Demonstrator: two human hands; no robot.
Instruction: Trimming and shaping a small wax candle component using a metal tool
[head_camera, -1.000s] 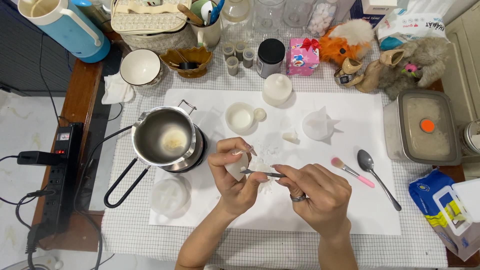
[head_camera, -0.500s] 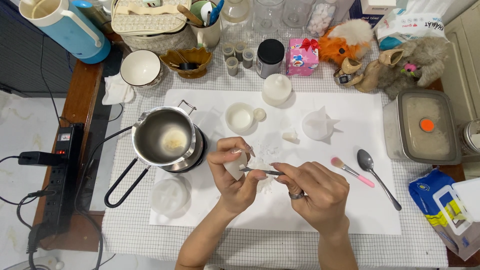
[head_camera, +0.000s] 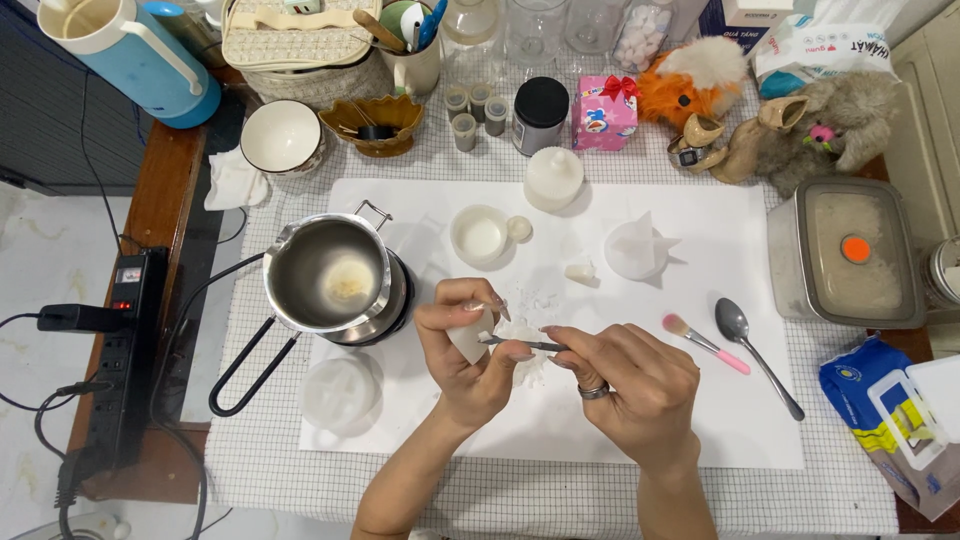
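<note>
**Scraping a small white piece over the white sheet**

Left hand (head_camera: 470, 345) closed on a small white piece (head_camera: 470, 335), held up just above the middle of the white sheet (head_camera: 760, 420). Right hand (head_camera: 630, 385), ring on one finger, pinching a thin metal tool (head_camera: 520, 343), its tip touching the piece. White crumbs (head_camera: 530, 365) scattered on the sheet under both hands: apparently partway through, some material already off, more still on the piece.

Metal pot (head_camera: 330, 272) with a long black handle at the sheet's left edge, pale residue at its bottom. Clear star-shaped mould (head_camera: 638, 248) and small white cup (head_camera: 480, 237) near the sheet's far edge, untouched. Pink brush (head_camera: 705, 343) and spoon (head_camera: 755, 350) lying to the right of the hands.

Pink box with a red bow (head_camera: 604, 112) at the far edge of the surface, beside a dark-lidded jar (head_camera: 541, 115). Blue and white packet (head_camera: 885, 415) at the near right corner. White bag with printing (head_camera: 835, 45) at the far right corner. Lidded metal box with an orange dot (head_camera: 855, 252) at the right edge.
</note>
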